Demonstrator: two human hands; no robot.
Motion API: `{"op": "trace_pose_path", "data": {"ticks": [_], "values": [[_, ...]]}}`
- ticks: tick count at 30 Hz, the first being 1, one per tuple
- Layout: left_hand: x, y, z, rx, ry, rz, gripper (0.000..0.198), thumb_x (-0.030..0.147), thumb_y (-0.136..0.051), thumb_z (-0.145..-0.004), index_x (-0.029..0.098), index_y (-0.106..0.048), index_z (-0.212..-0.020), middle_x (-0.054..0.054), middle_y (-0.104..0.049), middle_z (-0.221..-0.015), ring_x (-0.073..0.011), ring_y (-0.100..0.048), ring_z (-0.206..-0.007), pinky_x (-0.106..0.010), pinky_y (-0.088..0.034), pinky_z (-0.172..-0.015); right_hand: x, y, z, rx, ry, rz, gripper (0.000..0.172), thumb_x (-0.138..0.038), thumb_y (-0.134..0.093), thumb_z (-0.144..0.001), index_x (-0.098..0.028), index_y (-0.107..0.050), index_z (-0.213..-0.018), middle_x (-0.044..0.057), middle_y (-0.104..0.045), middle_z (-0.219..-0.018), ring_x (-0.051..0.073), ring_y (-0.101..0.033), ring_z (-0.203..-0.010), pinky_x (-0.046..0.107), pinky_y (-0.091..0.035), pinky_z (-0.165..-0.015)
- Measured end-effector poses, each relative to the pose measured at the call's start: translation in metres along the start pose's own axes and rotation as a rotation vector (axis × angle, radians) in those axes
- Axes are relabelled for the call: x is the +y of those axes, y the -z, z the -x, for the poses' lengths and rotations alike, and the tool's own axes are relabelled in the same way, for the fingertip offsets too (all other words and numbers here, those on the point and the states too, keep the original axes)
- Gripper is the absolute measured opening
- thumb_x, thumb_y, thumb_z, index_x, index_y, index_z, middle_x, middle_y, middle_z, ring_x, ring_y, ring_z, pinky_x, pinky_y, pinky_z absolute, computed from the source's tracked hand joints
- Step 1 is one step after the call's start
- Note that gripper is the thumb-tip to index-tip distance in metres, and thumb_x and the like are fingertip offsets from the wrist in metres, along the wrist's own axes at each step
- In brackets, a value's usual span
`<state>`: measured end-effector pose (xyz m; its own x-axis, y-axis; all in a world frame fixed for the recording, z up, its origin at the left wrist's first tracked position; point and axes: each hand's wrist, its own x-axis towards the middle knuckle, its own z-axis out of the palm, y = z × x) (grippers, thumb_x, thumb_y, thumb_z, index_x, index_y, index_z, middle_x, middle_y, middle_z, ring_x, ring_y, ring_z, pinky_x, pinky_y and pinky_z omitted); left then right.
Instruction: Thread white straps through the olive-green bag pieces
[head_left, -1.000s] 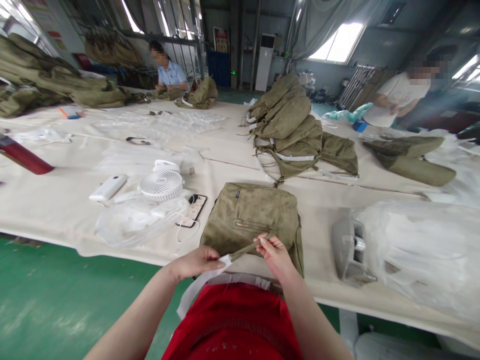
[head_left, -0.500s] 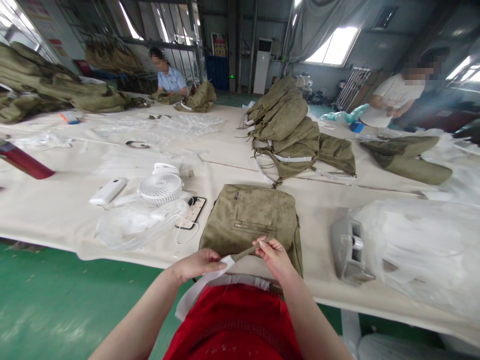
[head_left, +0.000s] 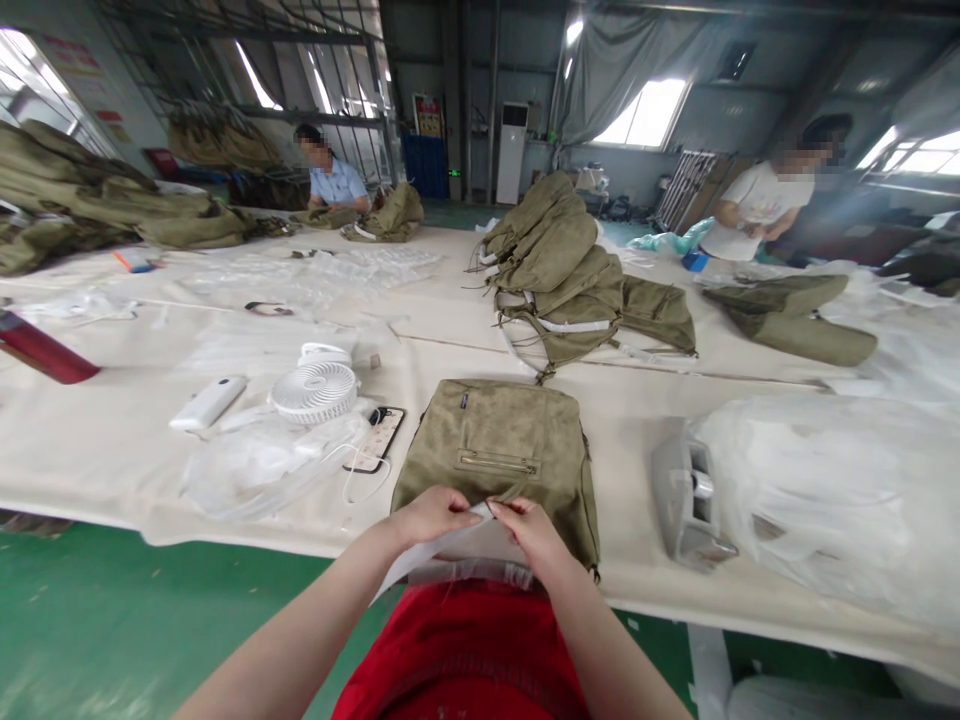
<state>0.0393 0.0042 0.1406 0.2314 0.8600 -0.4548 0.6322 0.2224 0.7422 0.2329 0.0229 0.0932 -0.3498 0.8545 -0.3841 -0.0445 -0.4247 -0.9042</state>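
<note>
Risk: the pinch on the white strip (head_left: 409,568) looks shallow; thin, smooth tape could slip free and trail off the near edge. Left hand (head_left: 431,515) and right hand (head_left: 529,530) both nip it, fingertips nearly meeting, over the near hem of the olive bag (head_left: 499,430). Bag is soft, suede-like, squarish, flat on the cream cloth surface (head_left: 112,430).

hands: left hand (head_left: 431,515), right hand (head_left: 529,527) pinch white strip (head_left: 450,545) | over olive bag (head_left: 499,455)

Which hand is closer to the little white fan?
Left. The left hand, pinching a white strip, sits below-right of the white fan; the right hand lies farther right, beyond it.
</note>
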Motion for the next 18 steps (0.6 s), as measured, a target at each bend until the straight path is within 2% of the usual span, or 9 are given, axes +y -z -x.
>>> {"op": "trace_pose_path", "data": {"ticks": [2,5,7,9,11,14,18], "values": [[0.001,0.002,-0.003,0.005,0.001,-0.066,0.039,0.053,-0.056,-0.067,0.016,-0.061,-0.06,0.004,-0.043,-0.052,-0.0108,-0.037,-0.054,-0.023,-0.023,-0.051,-0.001,0.009,0.002,0.033,-0.054,-0.115,0.036,-0.051,-0.073,-0.065,-0.017,-0.065,-0.076,-0.007,-0.047,-0.045,0.006,-0.034,-0.039,0.02,-0.021,-0.038],[0.002,0.007,-0.002,-0.023,0.014,-0.117,0.04,0.055,-0.056,-0.067,0.016,-0.06,-0.058,0.004,-0.042,-0.051,-0.0104,-0.036,-0.053,-0.024,-0.023,-0.05,-0.004,0.023,0.0,0.143,-0.101,-0.271,0.04,-0.055,-0.07,-0.066,-0.017,-0.061,-0.074,-0.002,-0.056,-0.054,0.007,-0.044,-0.041,0.019,-0.027,-0.037],[0.003,0.011,-0.001,-0.101,0.021,-0.05,0.044,0.059,-0.054,-0.068,0.016,-0.062,-0.061,0.003,-0.047,-0.053,-0.011,-0.039,-0.053,-0.023,-0.026,-0.051,-0.006,0.029,-0.004,0.201,-0.096,-0.239,0.038,-0.053,-0.071,-0.064,-0.017,-0.06,-0.072,-0.001,-0.059,-0.055,0.008,-0.048,-0.042,0.018,-0.03,-0.037],[0.007,0.012,-0.002,-0.18,0.029,0.058,0.048,0.062,-0.055,-0.067,0.016,-0.064,-0.066,0.001,-0.053,-0.058,-0.0124,-0.044,-0.056,-0.023,-0.032,-0.053,-0.008,0.033,-0.01,0.205,-0.068,-0.123,0.034,-0.048,-0.073,-0.064,-0.017,-0.061,-0.071,0.0,-0.06,-0.055,0.008,-0.05,-0.041,0.018,-0.032,-0.036],[0.01,0.009,-0.006,-0.197,0.05,0.118,0.049,0.062,-0.059,-0.063,0.015,-0.067,-0.072,-0.002,-0.058,-0.064,-0.014,-0.048,-0.06,-0.023,-0.037,-0.055,-0.011,0.034,-0.017,0.192,-0.034,0.0,0.029,-0.043,-0.073,-0.065,-0.017,-0.063,-0.073,-0.001,-0.061,-0.054,0.009,-0.051,-0.04,0.018,-0.033,-0.035],[0.015,0.002,-0.017,-0.157,0.078,0.052,0.046,0.058,-0.06,-0.063,0.015,-0.069,-0.076,-0.002,-0.059,-0.065,-0.0142,-0.05,-0.059,-0.024,-0.037,-0.054,-0.013,0.034,-0.027,0.142,0.003,0.105,0.024,-0.038,-0.074,-0.065,-0.018,-0.065,-0.074,-0.001,-0.062,-0.053,0.009,-0.052,-0.04,0.018,-0.034,-0.035],[0.016,-0.002,-0.025,-0.012,0.015,-0.268,0.033,0.048,-0.059,-0.068,0.017,-0.068,-0.063,-0.001,-0.058,-0.056,-0.0126,-0.047,-0.052,-0.024,-0.031,-0.052,-0.011,0.035,-0.035,0.1,-0.011,0.138,0.019,-0.034,-0.075,-0.065,-0.017,-0.065,-0.067,-0.001,-0.063,-0.051,0.009,-0.053,-0.039,0.018,-0.035,-0.035]]}}
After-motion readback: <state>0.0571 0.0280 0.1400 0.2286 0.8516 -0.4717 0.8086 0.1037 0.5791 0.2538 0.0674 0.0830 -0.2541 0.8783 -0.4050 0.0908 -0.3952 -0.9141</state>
